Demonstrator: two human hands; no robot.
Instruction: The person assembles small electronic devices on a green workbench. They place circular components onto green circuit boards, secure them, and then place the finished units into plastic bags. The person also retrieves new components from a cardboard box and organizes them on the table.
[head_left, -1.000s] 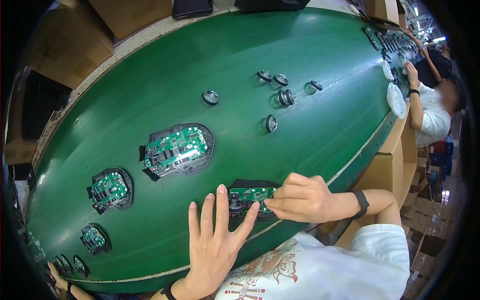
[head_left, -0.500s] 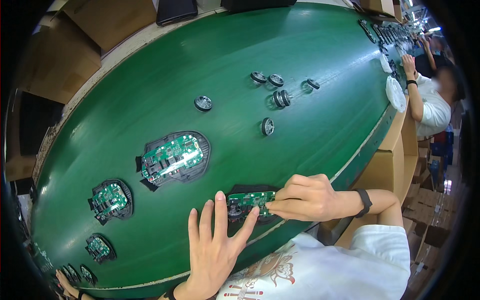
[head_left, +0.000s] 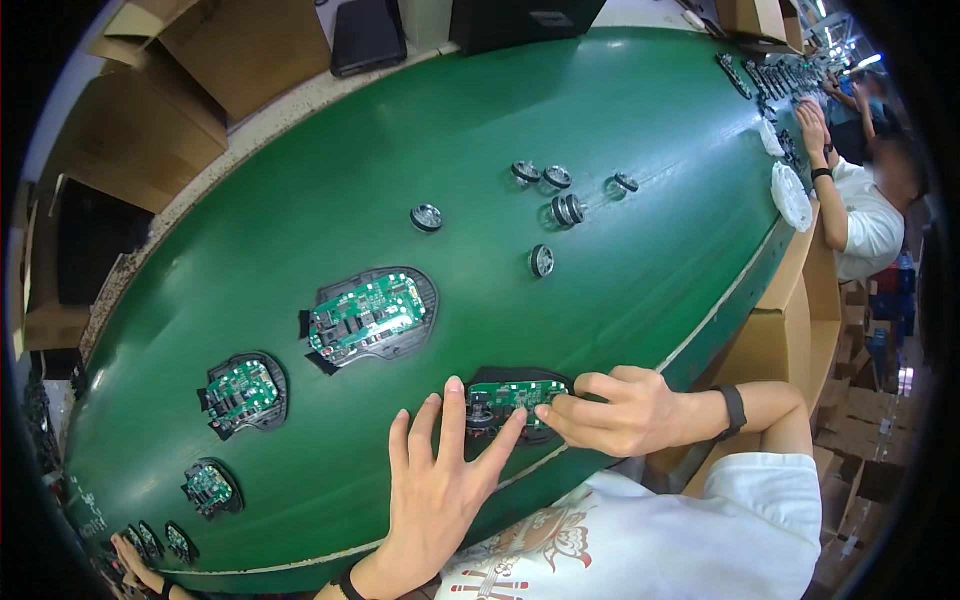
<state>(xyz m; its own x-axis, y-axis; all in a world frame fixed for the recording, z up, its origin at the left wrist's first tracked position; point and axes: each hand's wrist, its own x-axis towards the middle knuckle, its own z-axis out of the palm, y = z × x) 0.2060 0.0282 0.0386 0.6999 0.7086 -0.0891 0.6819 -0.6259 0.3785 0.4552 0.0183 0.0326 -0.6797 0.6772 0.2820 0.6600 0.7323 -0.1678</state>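
Observation:
A green circuit board (head_left: pixel 535 392) lies in a black plastic housing (head_left: pixel 522 374) near the belt's front edge. My left hand (head_left: pixel 440 490) has its fingers spread, with the thumb tip on the board and the index finger along its left end. Beside that finger a dark round wheel (head_left: pixel 481 414) sits on the board. My right hand (head_left: pixel 615 412) is closed, thumb and fingers pinched together at the board's lower right part. Whatever lies between those fingertips is hidden.
Other housings with boards (head_left: pixel 375 312) lie leftward on the green belt (head_left: pixel 480 310). Several small black-rimmed wheels (head_left: pixel 566 210) are scattered farther off. Cardboard boxes (head_left: pixel 790 320) stand along the right edge. At far right a person (head_left: pixel 868 215) works; another hand (head_left: pixel 135 565) shows lower left.
The whole view has shifted slightly, so belt and boxes appear farther right. My right hand has moved a little toward the near side of the board, uncovering its right end.

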